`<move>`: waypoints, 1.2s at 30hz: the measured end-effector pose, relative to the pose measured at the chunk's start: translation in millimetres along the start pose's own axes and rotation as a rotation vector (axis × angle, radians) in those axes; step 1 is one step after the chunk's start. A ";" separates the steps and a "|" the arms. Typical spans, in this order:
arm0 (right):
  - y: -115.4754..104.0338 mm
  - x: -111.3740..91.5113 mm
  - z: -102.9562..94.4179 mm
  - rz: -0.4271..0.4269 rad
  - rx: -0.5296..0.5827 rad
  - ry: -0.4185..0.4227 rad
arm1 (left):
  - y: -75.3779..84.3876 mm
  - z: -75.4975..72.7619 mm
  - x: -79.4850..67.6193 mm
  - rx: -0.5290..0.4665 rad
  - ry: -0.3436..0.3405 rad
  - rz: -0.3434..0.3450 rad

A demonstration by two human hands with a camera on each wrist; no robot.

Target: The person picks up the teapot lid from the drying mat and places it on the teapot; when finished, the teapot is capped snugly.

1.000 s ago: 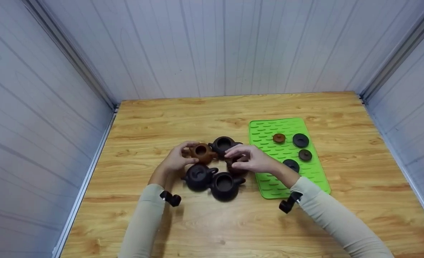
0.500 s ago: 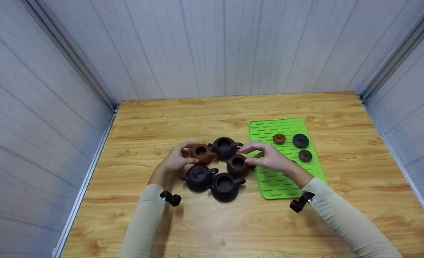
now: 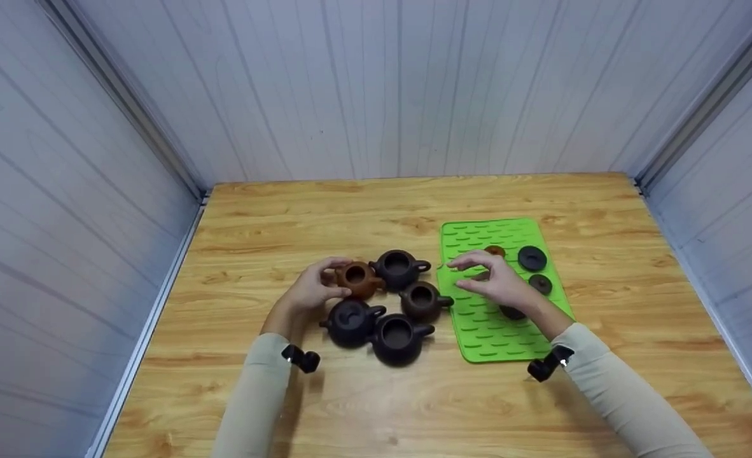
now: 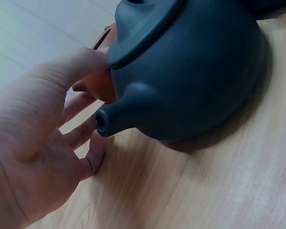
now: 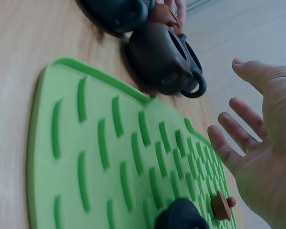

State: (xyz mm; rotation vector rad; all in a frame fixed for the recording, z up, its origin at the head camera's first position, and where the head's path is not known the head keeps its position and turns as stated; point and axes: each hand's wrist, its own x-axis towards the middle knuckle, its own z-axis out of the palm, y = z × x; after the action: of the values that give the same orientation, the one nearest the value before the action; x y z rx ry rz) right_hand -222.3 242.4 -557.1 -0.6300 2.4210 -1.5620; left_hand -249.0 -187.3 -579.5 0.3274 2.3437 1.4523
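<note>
Your left hand (image 3: 309, 286) curved its thumb and fingers round the orange pot (image 3: 359, 281), well left of the mat (image 3: 490, 343). Your right hand (image 3: 497, 280) hovered above the mat, fingers and thumb well apart, with nothing in it.

As far as showed, one of five pots was covered: the lidded pot (image 3: 349, 324), left of the mat and nearer you than the orange pot. The other four stood open, all left of the mat: the orange pot, the far black pot (image 3: 396, 270), the near black pot (image 3: 397, 340), and the brown pot (image 3: 422, 301), which sat closest to the mat's left edge.

Four lids lay on the mat: the orange lid (image 3: 495, 250) and the large black lid (image 3: 532, 258) towards its far end, the brown lid (image 3: 540, 284) near its right edge, and a second black lid (image 3: 511, 312) partly hidden by your hand. By count, those seemed enough for the four open pots.
</note>
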 end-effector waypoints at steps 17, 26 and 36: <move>23.1 -11.3 -45.7 0.090 -0.046 0.168 | 4.3 1.2 4.8 -0.017 -0.005 0.033; 34.9 -12.1 -52.9 0.126 0.008 0.236 | 2.0 0.8 8.4 -0.008 -0.003 0.043; 38.2 -9.0 -46.3 0.219 -0.019 0.263 | -0.5 0.0 8.9 -0.015 -0.009 0.052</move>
State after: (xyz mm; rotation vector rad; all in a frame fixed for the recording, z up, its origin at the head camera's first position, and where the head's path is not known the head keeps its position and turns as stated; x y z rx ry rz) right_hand -241.3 298.0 -572.5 -0.1597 2.5873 -1.6178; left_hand -257.1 -184.2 -581.6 0.3927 2.3321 1.4881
